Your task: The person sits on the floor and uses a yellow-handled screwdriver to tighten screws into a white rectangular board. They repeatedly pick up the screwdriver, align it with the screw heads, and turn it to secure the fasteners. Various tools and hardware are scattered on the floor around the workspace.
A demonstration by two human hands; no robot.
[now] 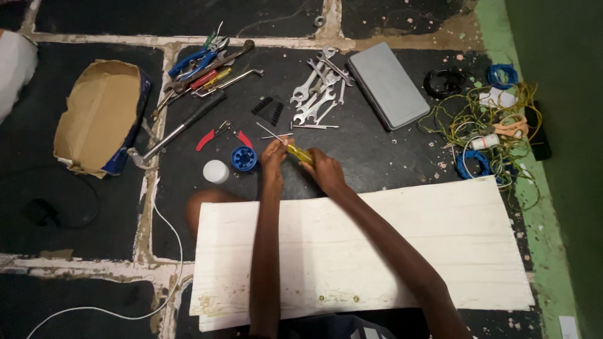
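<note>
Both my arms reach forward over a white-painted wooden board lying on the dark floor. My right hand grips the yellow handle of a screwdriver. My left hand pinches the thin metal shaft of the same screwdriver, which points up and to the left. Just left of my hands sit a blue spool and a white round cap.
Several spanners and a grey flat case lie beyond my hands. Pliers, wrenches and a hammer are at upper left, beside a torn cardboard box. Tangled yellow-green and blue wires fill the right.
</note>
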